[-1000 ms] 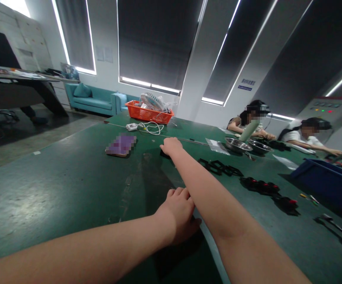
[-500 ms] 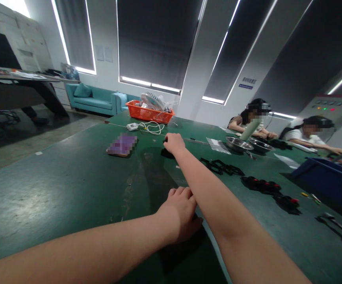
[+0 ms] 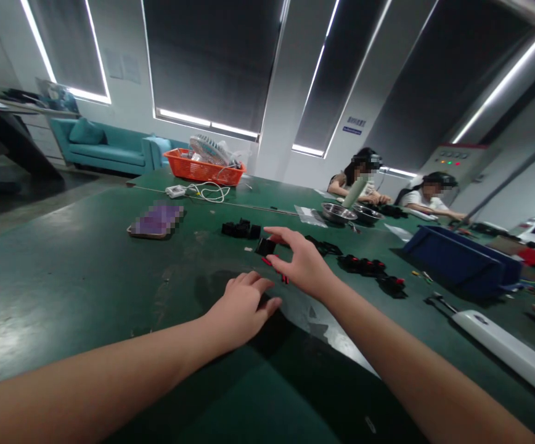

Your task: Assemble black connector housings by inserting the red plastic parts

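My right hand (image 3: 301,258) reaches over the table with thumb and index finger apart. A small black block (image 3: 265,246) lies at its fingertips, with red-and-black pieces (image 3: 267,261) just below, partly hidden by the thumb. Palm down, my left hand (image 3: 244,303) is low over the table nearer to me, its thumb spread from the bent fingers; nothing shows in it, though its underside is hidden. Beyond the block sits a cluster of black parts (image 3: 238,229). Flat black frames (image 3: 325,245) lie behind my right hand, beside a row of black parts with red spots (image 3: 362,265).
A purple phone (image 3: 156,221) lies left, near a white cable (image 3: 212,192) and an orange basket (image 3: 205,168) holding a fan. Metal bowls (image 3: 338,213), a blue bin (image 3: 464,259) and a white-handled tool (image 3: 508,345) are right. Two people sit at the far side.
My right hand has drawn back toward me, and its fingers have spread. Black parts it covered now show. The left hand's thumb has come apart from its fingers; the view has turned right.
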A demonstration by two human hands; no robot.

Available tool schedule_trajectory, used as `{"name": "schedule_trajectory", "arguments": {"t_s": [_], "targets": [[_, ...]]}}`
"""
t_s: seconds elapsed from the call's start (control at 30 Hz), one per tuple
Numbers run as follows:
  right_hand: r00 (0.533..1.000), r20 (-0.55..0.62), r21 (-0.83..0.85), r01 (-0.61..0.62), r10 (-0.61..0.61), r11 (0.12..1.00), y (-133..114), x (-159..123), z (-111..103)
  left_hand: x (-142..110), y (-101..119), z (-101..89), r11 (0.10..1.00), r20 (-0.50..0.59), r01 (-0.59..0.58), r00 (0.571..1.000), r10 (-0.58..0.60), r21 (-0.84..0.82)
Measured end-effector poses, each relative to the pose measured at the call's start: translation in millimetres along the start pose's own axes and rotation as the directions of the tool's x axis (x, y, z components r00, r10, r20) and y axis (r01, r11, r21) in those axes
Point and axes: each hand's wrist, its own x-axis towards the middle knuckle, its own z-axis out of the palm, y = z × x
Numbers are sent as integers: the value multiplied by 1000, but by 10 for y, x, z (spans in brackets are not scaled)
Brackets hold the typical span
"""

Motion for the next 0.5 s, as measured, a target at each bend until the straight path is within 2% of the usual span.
{"name": "schedule_trajectory", "arguments": {"t_s": [0.1, 0.2, 0.33, 0.5], "targets": [[995, 6, 21, 101, -101, 995, 31, -334, -104, 29, -41, -3, 994, -48, 53, 997, -58, -100], [982, 38, 26, 183, -183, 983, 47, -522, -153, 35, -91, -8, 985, -63, 70, 995, -81, -159], [963, 58, 66, 261, -264, 963, 49, -597, -133, 19, -128, -23, 944, -136, 5, 989, -53, -330], [951, 37, 110, 301, -307, 947, 54, -628, -60, 29, -115, -60, 891, -86, 13, 995, -58, -453]]}}
